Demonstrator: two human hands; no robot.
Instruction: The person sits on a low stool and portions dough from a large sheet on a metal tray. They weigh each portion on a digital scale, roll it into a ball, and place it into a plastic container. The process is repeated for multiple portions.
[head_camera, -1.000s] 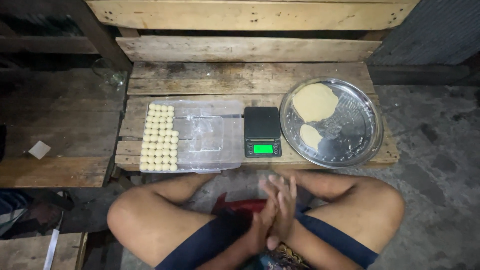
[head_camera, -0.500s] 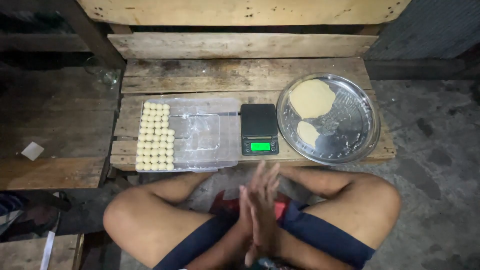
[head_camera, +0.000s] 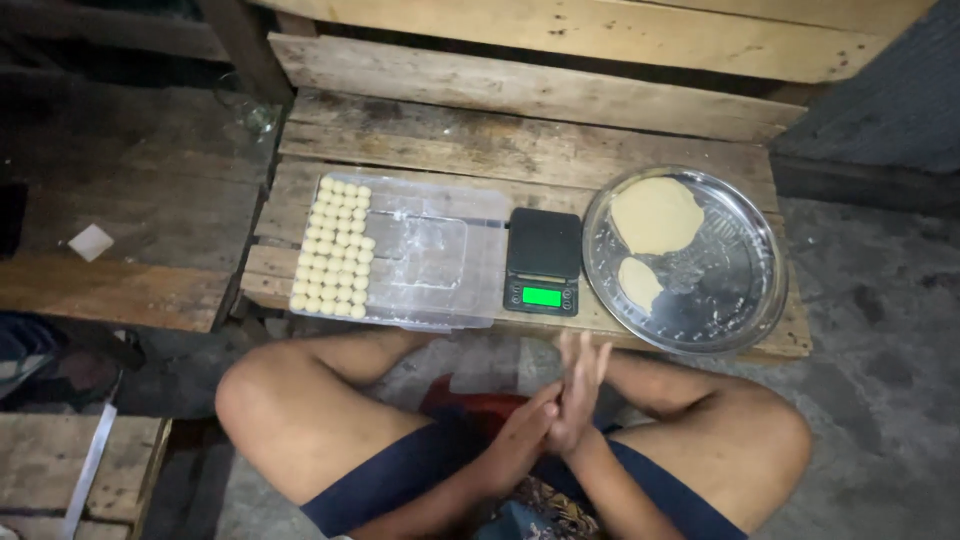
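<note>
I sit cross-legged in front of a low wooden pallet (head_camera: 500, 130). My left hand (head_camera: 522, 432) and my right hand (head_camera: 582, 385) are pressed palm to palm above my lap, the right fingers spread and pointing toward the pallet. Anything between the palms is hidden. Just beyond them sits a black digital scale (head_camera: 543, 250) with a lit green display. Left of it lies a clear plastic tray (head_camera: 440, 250) holding rows of small pale dough balls (head_camera: 335, 245). To the right, a round metal tray (head_camera: 735, 300) carries a large flat dough piece (head_camera: 655, 213) and a smaller one (head_camera: 640, 282).
A dark wooden platform (head_camera: 130, 230) with a small white scrap (head_camera: 90, 241) lies to the left. Grey concrete floor (head_camera: 880, 330) is on the right. Something red (head_camera: 465, 400) shows under my legs. More planks rise behind the pallet.
My palms have slid against each other, and the right fingers now reach further forward past the left hand. The things on the pallet have not moved.
</note>
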